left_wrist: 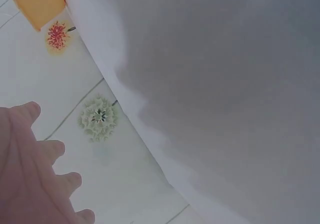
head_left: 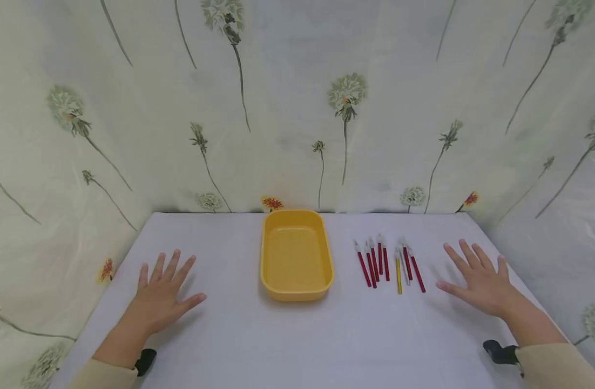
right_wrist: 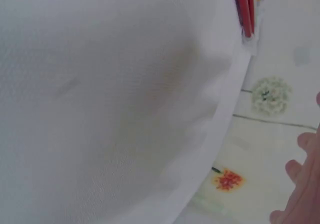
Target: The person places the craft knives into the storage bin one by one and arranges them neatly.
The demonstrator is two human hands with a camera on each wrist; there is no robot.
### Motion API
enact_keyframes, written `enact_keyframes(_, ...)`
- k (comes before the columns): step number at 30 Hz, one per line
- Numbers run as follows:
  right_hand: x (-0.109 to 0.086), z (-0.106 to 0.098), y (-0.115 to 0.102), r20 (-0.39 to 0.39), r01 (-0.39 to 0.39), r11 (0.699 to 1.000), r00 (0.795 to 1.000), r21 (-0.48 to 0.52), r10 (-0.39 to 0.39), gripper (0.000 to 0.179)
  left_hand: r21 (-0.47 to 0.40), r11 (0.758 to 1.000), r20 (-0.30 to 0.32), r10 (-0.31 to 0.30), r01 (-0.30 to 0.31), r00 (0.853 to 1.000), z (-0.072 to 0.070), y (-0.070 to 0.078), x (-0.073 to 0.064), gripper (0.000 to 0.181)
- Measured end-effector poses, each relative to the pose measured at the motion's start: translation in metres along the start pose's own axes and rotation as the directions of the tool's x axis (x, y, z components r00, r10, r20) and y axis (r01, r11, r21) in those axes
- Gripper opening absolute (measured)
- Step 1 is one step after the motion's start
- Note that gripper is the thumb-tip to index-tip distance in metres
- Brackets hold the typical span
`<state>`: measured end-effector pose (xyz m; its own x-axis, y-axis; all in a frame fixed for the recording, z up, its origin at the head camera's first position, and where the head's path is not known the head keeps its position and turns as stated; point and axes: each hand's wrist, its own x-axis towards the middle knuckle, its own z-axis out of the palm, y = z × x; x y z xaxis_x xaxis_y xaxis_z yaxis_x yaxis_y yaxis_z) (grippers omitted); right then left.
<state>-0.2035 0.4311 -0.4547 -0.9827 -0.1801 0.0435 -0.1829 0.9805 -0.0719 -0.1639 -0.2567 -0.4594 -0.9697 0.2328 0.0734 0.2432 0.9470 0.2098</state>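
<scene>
A yellow plastic tray (head_left: 297, 296) with raised walls stands in the middle of the white table, and nothing lies in it. To its right lie several slim red sticks (head_left: 363, 269) with clear, pointed ends, among them a yellow one (head_left: 398, 275) and a pale one. My left hand (head_left: 161, 300) hovers over the table left of the tray, fingers spread, holding nothing. On the far right my right hand (head_left: 484, 283) is likewise spread, nearest to the red sticks and apart from them. Part of the tray wall (left_wrist: 37, 4) shows in the left wrist view.
The white table (head_left: 297, 346) ends at a back edge just behind the tray. A cloth printed with dandelions (head_left: 278, 108) hangs behind it and along both sides. A black wrist strap part (head_left: 499, 352) sits under the right wrist, another (head_left: 146, 362) under the left.
</scene>
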Motion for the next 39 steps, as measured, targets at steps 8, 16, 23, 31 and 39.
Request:
enact_keyframes(8, 0.005, -0.002, -0.007, 0.023, 0.004, 0.999, 1.0, 0.035, -0.005, 0.103, -0.025, 0.999, -0.026, 0.022, -0.022, 0.999, 0.002, 0.009, 0.009, 0.09)
enact_keyframes(16, 0.011, 0.0, -0.014, 0.013, 0.011, 0.999, 1.0, 0.049, -0.011, 0.102, -0.04, 0.999, -0.014, 0.03, -0.031, 0.999, 0.005, 0.017, 0.016, 0.089)
enact_keyframes(23, 0.018, 0.002, -0.02, 0.013, 0.026, 0.998, 1.0, 0.057, -0.027, 0.101, -0.053, 0.998, -0.013, 0.041, -0.041, 0.999, 0.011, 0.029, 0.027, 0.089)
enact_keyframes(31, 0.027, 0.005, -0.028, 0.049, 0.038, 0.995, 0.998, 0.097, -0.043, 0.096, -0.127, 0.987, -0.012, 0.103, -0.103, 0.995, 0.017, 0.04, 0.037, 0.087)
enact_keyframes(39, 0.033, 0.008, -0.032, 0.072, 0.004, 0.987, 0.997, 0.159, -0.016, 0.094, -0.192, 0.977, 0.021, 0.101, -0.096, 0.995, 0.021, 0.055, 0.049, 0.087)
